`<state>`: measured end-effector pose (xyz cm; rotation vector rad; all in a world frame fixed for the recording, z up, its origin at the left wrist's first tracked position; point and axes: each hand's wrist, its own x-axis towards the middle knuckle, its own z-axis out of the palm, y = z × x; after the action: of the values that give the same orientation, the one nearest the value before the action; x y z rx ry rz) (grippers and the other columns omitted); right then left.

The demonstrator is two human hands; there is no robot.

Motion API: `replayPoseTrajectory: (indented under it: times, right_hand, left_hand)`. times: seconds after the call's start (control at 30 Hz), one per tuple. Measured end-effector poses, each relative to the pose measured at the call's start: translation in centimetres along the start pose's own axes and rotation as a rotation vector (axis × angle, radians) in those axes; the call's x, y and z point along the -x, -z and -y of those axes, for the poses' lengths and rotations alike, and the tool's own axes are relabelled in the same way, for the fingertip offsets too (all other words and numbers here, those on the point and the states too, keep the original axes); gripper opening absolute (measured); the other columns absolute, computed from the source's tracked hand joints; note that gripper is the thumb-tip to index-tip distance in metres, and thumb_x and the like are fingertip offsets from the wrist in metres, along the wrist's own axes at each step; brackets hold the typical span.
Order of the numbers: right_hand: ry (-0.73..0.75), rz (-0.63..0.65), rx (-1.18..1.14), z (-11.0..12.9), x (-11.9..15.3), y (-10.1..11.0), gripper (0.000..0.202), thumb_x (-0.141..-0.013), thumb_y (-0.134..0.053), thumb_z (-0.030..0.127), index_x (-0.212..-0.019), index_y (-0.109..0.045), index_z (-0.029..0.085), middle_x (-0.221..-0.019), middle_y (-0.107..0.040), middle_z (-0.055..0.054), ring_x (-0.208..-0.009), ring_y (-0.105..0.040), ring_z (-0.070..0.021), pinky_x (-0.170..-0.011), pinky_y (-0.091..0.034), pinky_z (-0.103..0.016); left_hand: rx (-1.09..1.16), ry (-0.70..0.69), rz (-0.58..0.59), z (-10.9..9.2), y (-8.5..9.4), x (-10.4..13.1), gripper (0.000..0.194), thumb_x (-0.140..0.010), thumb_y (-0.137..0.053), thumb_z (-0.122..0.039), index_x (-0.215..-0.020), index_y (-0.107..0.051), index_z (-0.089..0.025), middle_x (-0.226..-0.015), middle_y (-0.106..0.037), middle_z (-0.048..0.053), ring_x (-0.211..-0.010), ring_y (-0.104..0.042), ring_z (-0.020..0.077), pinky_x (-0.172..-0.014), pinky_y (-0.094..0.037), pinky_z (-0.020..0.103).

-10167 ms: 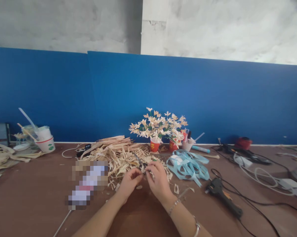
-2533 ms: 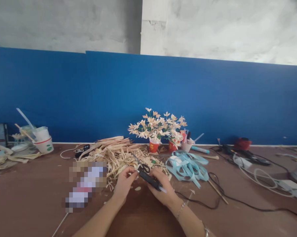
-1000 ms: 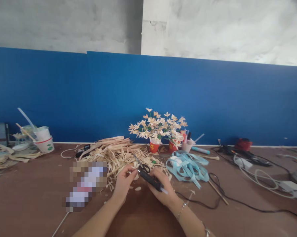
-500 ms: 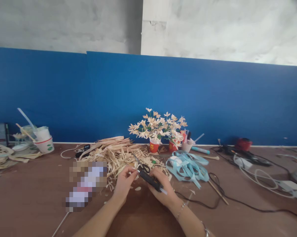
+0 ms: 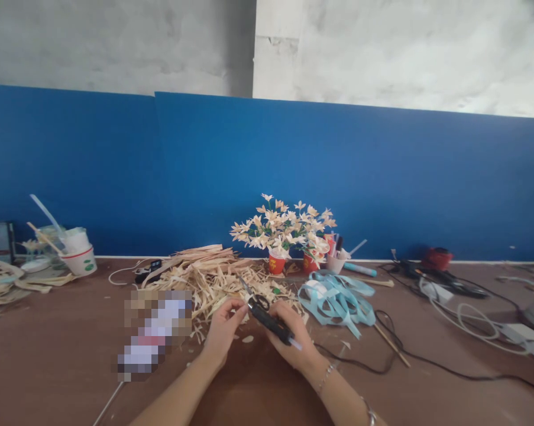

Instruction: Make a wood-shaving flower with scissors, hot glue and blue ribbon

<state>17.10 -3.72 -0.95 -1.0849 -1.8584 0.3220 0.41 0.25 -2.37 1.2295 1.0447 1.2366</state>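
Observation:
My right hand is wrapped round a black glue gun. A pale glue stick pokes out of the gun's back end, and its nozzle points toward my left fingertips. My left hand is closed in a pinch just left of the nozzle; whatever sits between its fingertips is too small to make out. Behind the gun lie scissors with black handles, on the edge of a heap of pale dry husk strips. Small pale scraps are scattered on the brown table under my hands.
Cream flowers stand in red cups at the back. Light-blue ribbon lies right of my hands, near a wooden stick and a black cord. A blurred-out phone-like object lies left; a white tub stands far left.
Almost nothing differs. The glue gun's nozzle sits very slightly farther from my left fingertips; both hands keep their places.

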Motion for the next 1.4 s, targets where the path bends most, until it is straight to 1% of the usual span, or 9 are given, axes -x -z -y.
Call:
replayPoseTrajectory:
  times: [0.17, 0.3, 0.4, 0.57, 0.67, 0.87, 1.0, 1.17, 1.4]
  right_hand:
    - [-0.006, -0.003, 0.006, 0.09, -0.05, 0.05, 0.017, -0.066, -0.052, 0.006, -0.073, -0.047, 0.021, -0.074, -0.051, -0.002, -0.069, -0.049, -0.0168, -0.063, -0.04, -0.027]
    - [-0.011, 0.005, 0.007, 0.23, -0.07, 0.11, 0.019, -0.065, -0.051, 0.004, -0.074, -0.047, 0.021, -0.074, -0.05, -0.002, -0.069, -0.048, -0.0167, -0.063, -0.04, -0.027]
    - [-0.005, -0.001, 0.006, 0.22, -0.06, 0.09, 0.019, -0.065, -0.051, 0.005, -0.074, -0.047, 0.021, -0.075, -0.05, -0.002, -0.069, -0.048, -0.0165, -0.063, -0.04, -0.027]
    - [0.012, -0.015, -0.002, 0.01, -0.02, -0.04, 0.019, -0.065, -0.051, 0.005, -0.074, -0.047, 0.021, -0.074, -0.05, -0.002, -0.069, -0.047, -0.0165, -0.063, -0.04, -0.027]
    - [0.0, -0.001, 0.001, 0.05, -0.01, -0.02, 0.02, -0.064, -0.051, 0.004, -0.075, -0.047, 0.021, -0.075, -0.05, -0.002, -0.07, -0.048, -0.0169, -0.063, -0.04, -0.027]
    - [-0.022, 0.007, 0.006, 0.18, 0.02, 0.04, 0.02, -0.064, -0.051, 0.004, -0.074, -0.046, 0.021, -0.075, -0.049, -0.001, -0.07, -0.048, -0.0168, -0.064, -0.04, -0.027]
    - [-0.013, 0.01, 0.005, -0.03, 0.05, -0.05, 0.021, -0.063, -0.051, 0.003, -0.074, -0.046, 0.021, -0.075, -0.049, -0.001, -0.07, -0.048, -0.0168, -0.064, -0.04, -0.027]
    - [-0.016, 0.005, 0.012, -0.09, 0.04, -0.13, 0.02, -0.064, -0.05, 0.004, -0.072, -0.045, 0.021, -0.075, -0.049, -0.002, -0.07, -0.048, -0.0169, -0.064, -0.04, -0.027]
    - [-0.009, 0.008, 0.004, -0.21, 0.02, -0.1, 0.02, -0.062, -0.05, 0.004, -0.07, -0.042, 0.02, -0.076, -0.049, -0.002, -0.072, -0.048, -0.0167, -0.065, -0.039, -0.026]
  left_hand:
    - [0.035, 0.043, 0.026, -0.13, 0.0, 0.15, 0.029, -0.065, -0.062, -0.046, -0.074, -0.059, -0.018, -0.062, -0.05, -0.004, -0.054, -0.047, 0.0104, -0.045, -0.035, 0.018]
    - [0.064, 0.047, 0.044, -0.17, 0.01, 0.2, 0.028, -0.065, -0.063, -0.044, -0.074, -0.058, -0.018, -0.061, -0.048, -0.005, -0.055, -0.046, 0.01, -0.046, -0.035, 0.017]
    - [0.067, 0.074, 0.047, -0.23, -0.04, 0.2, 0.03, -0.064, -0.064, -0.045, -0.075, -0.058, -0.018, -0.058, -0.047, -0.006, -0.05, -0.045, 0.0092, -0.045, -0.034, 0.018]
    - [0.097, 0.033, 0.043, -0.34, -0.16, 0.19, 0.03, -0.062, -0.065, -0.044, -0.074, -0.058, -0.017, -0.058, -0.047, -0.005, -0.051, -0.047, 0.0094, -0.047, -0.037, 0.019]
    - [0.127, 0.061, 0.059, -0.35, -0.17, 0.24, 0.031, -0.062, -0.065, -0.044, -0.074, -0.057, -0.017, -0.056, -0.045, -0.007, -0.047, -0.045, 0.0084, -0.045, -0.038, 0.019]
    - [0.156, 0.102, 0.082, -0.34, -0.18, 0.29, 0.031, -0.063, -0.065, -0.045, -0.076, -0.056, -0.018, -0.058, -0.046, -0.007, -0.047, -0.048, 0.0088, -0.041, -0.036, 0.018]
    - [0.161, 0.07, 0.063, -0.36, -0.25, 0.16, 0.03, -0.062, -0.067, -0.042, -0.074, -0.057, -0.016, -0.058, -0.048, -0.006, -0.047, -0.047, 0.0084, -0.043, -0.037, 0.019]
    - [0.139, 0.017, 0.053, -0.41, -0.25, 0.09, 0.027, -0.062, -0.067, -0.04, -0.07, -0.059, -0.015, -0.058, -0.05, -0.004, -0.049, -0.046, 0.0081, -0.049, -0.04, 0.02]
    - [0.137, 0.007, 0.046, -0.54, -0.27, 0.16, 0.03, -0.06, -0.068, -0.042, -0.069, -0.06, -0.015, -0.062, -0.054, -0.002, -0.056, -0.051, 0.0112, -0.053, -0.042, 0.022]
